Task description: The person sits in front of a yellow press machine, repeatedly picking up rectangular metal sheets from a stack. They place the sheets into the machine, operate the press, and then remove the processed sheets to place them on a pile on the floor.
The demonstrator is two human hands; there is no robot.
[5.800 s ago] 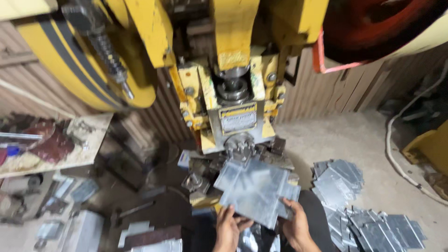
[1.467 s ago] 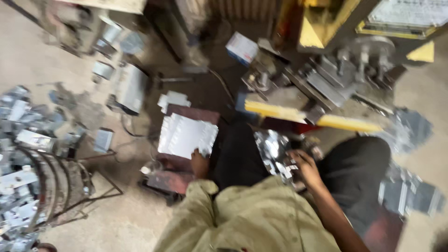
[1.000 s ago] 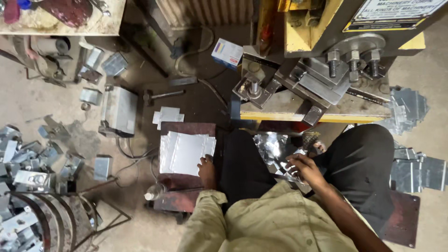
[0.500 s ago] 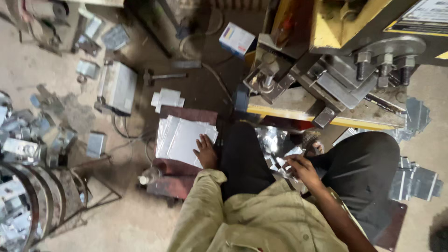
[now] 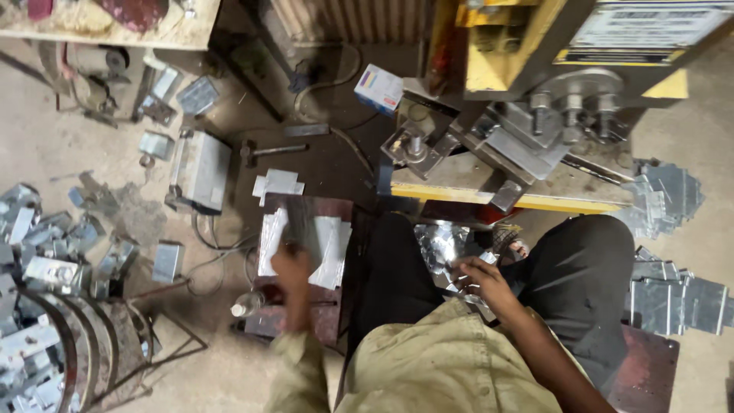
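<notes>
**Head view: left hand on sheet stack, right hand on shiny metal pieces**

Head view looks straight down on a seated person in an olive shirt (image 5: 443, 367) and dark trousers (image 5: 581, 283). The left hand (image 5: 293, 264) is motion-blurred; it lies on a stack of flat metal sheets (image 5: 325, 241), and whether its fingers are closed on a sheet cannot be told. The stack rests on a dark red stool (image 5: 306, 306) directly under that hand. The right hand (image 5: 482, 281) sits between the knees, fingers curled on a bunch of shiny metal pieces (image 5: 440, 245) just ahead of it.

Ahead of the right hand stands a yellow press machine (image 5: 527, 92) with a grey die block (image 5: 520, 145) on its bed. Ahead of the left hand, on the floor, lie a hammer (image 5: 271, 150), a few small sheets (image 5: 277, 183) and a grey metal box (image 5: 200, 170). A small white carton (image 5: 378, 88) lies between the hammer and the press. Well out to the left of the left hand, bent metal parts (image 5: 46, 252) are scattered. To the right of the right hand, cut blanks (image 5: 677, 294) are piled.
</notes>
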